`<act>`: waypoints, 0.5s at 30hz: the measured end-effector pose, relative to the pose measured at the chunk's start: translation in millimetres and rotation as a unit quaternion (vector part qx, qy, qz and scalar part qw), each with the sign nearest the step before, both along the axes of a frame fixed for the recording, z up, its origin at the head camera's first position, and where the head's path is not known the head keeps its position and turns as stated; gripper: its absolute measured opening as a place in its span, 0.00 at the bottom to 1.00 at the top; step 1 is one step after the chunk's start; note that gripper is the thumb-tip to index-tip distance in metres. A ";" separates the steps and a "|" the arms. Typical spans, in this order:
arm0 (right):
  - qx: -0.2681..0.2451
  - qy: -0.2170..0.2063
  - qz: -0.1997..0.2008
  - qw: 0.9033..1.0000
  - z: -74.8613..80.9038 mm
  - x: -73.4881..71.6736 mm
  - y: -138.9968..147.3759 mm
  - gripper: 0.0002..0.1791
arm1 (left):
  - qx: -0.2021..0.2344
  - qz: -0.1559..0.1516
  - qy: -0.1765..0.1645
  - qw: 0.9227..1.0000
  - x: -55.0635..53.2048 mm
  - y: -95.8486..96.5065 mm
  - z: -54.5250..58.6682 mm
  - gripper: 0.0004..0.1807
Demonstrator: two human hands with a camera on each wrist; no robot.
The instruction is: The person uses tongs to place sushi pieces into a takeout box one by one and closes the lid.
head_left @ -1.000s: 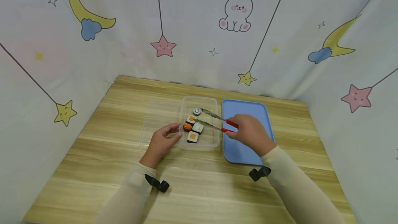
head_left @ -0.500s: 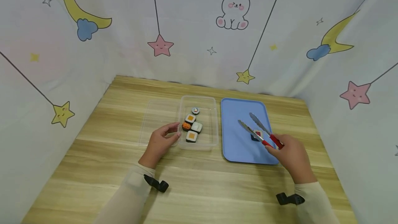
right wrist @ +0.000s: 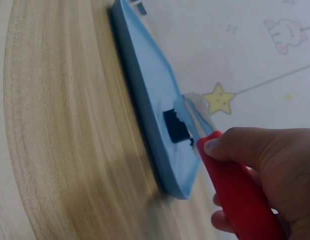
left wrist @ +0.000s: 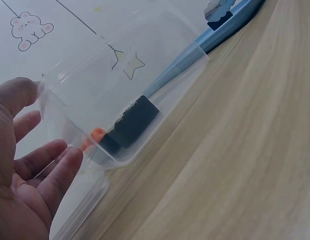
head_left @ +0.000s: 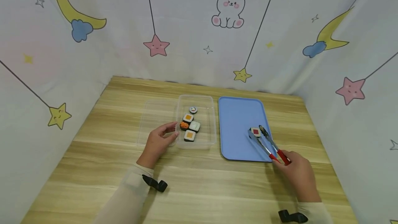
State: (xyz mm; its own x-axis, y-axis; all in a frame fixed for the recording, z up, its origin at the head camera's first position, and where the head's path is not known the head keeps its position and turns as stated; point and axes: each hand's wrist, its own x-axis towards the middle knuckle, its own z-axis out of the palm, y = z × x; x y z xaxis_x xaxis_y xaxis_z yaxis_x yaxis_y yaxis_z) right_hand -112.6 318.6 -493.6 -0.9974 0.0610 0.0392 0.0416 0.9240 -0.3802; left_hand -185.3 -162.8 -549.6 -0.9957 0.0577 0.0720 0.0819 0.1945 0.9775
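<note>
Over the blue rectangular plastic tray [head_left: 234, 120], away from the clear rectangular plastic container [head_left: 207, 120] lightly touched by the left hand's [head_left: 157, 144] relaxed fingers, the red-handled metal tongs [head_left: 284, 157], grasped in the right hand [head_left: 299, 170], have been lowered about the white-and-black, red-centred sushi piece [head_left: 255, 132] lying there. Pick-up seems under way; whether it is pinched cannot be told.

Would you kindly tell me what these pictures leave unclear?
Head view: the near right corner of the tray, behind the tongs and right hand.
Left wrist view: the small far roll, behind nearer sushi; part of the tray, cut off by the top edge.
Right wrist view: whether both tong arms touch the red-centred roll, through blur and overlap.
</note>
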 end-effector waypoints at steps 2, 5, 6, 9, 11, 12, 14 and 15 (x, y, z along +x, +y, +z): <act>0.000 0.004 -0.003 1.000 -1.8 -0.3 -0.7 0.26 | 0.001 0.001 0.000 1.000 0.2 -0.2 0.5 0.26; 0.002 0.011 0.000 1.000 -3.3 -0.8 -1.2 0.25 | 0.000 0.002 0.000 1.000 0.7 -0.5 0.3 0.26; 0.003 0.012 0.000 1.000 -3.7 -0.9 -1.3 0.25 | 0.001 0.003 -0.001 1.000 0.6 -0.8 -0.2 0.26; -0.002 0.013 0.001 1.000 -3.5 -1.5 -1.2 0.25 | -0.001 0.002 -0.001 1.000 -0.2 -1.2 -1.8 0.26; -0.005 0.013 -0.001 1.000 -3.1 -2.1 -1.3 0.25 | 0.000 0.002 -0.002 1.000 -0.4 -1.5 -1.9 0.25; -0.006 0.014 -0.002 1.000 -2.7 -2.7 -1.5 0.25 | 0.002 0.002 -0.002 1.000 -0.7 -1.7 -2.1 0.25; -0.008 0.017 -0.003 1.000 -1.5 -3.7 -2.8 0.25 | 0.003 0.001 -0.002 1.000 -1.0 -1.6 -2.1 0.26; -0.008 0.022 -0.004 1.000 -0.8 -4.6 -4.2 0.24 | 0.006 0.001 -0.002 1.000 -1.4 -1.4 -2.5 0.26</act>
